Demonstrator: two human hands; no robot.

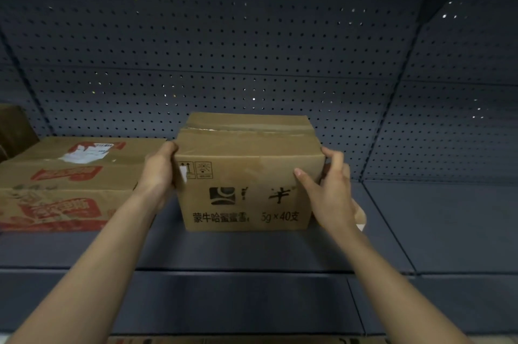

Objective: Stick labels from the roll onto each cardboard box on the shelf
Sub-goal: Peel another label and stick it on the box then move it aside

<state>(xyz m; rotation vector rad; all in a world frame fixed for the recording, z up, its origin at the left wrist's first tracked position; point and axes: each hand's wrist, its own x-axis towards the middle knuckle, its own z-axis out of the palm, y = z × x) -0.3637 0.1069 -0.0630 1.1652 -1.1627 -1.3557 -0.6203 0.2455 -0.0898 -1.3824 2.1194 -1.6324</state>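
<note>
- Left hand (159, 172): fingers (169, 147) curl round the left edge of the small cardboard box (246, 175).
- Right hand (328, 189) grasps the right edge, thumb on the front face, the rest round the side.
- Box sits between both grips on the shelf (252, 254), long axis running hand to hand, printed front toward the person. Neither hand is nearer.
- White scrap (183, 174) by the left thumb: fresh label or old sticker, can't tell.
- Pale object (360, 216) behind the right wrist, mostly hidden; possibly the label roll, unconfirmed.
- Further left: red-printed carton (70, 184), cut off at the frame edge.
</note>
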